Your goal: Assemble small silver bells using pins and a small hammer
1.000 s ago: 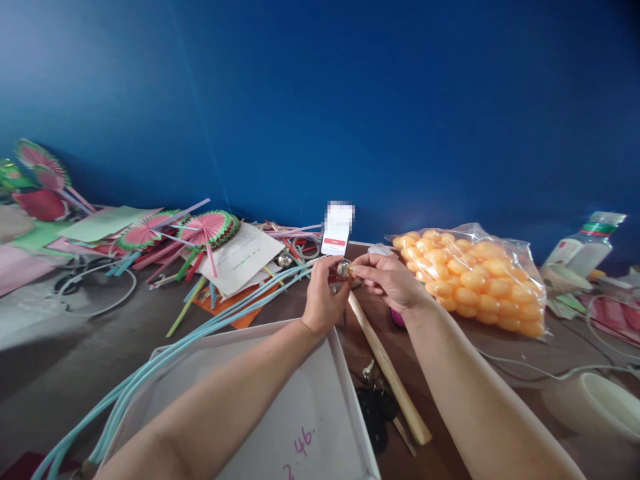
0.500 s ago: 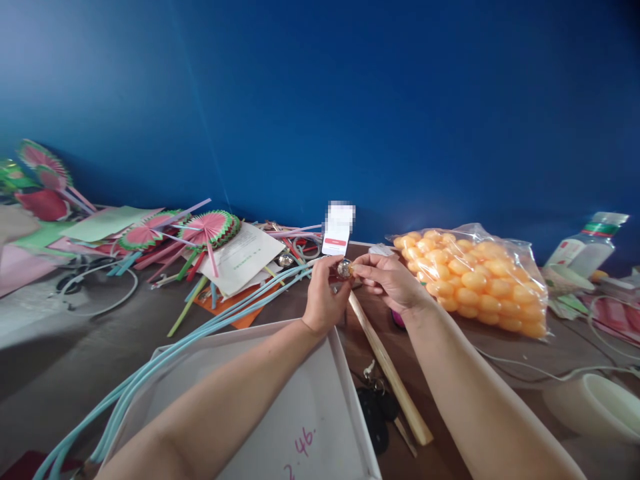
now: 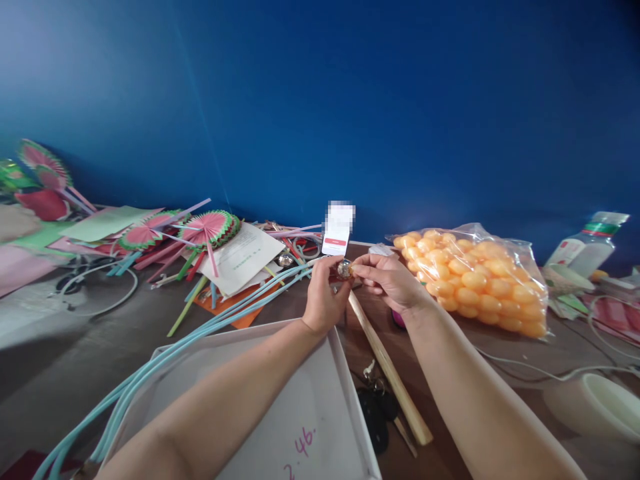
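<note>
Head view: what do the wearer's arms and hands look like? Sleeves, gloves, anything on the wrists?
No gloves on the left hand or the right hand. The left forearm and right forearm have no sleeves anywhere in frame. No watch, bracelet, strap or marking shows at the wrists. Rings are too small to tell.

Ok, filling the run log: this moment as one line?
left hand: pinching small shiny round piece | right hand: fingers on same piece | below: wooden stick, white tray | right: bag of orange balls
</note>
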{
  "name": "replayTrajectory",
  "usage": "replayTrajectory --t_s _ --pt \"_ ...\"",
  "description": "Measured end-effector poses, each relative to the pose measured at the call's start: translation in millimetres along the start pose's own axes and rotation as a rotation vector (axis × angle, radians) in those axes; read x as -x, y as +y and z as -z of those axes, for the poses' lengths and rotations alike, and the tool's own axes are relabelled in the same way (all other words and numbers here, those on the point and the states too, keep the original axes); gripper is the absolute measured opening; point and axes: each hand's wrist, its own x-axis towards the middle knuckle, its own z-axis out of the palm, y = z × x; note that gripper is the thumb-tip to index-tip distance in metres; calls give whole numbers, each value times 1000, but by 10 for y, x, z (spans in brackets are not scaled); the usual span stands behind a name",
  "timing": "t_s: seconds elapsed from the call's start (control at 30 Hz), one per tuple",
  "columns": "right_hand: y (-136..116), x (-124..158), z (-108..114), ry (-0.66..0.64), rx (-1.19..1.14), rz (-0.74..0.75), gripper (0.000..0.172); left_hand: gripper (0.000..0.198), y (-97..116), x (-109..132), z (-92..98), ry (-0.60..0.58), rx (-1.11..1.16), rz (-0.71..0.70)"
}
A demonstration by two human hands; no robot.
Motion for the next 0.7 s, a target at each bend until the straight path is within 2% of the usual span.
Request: replayTrajectory --t_s 0.33,0.7 --pt "17 -3 10 11 70 49 32 41 3 -7 1 8 -60 -41" --pt "25 -10 -12 8 61 90 32 39 9 0 0 7 -46 -23"
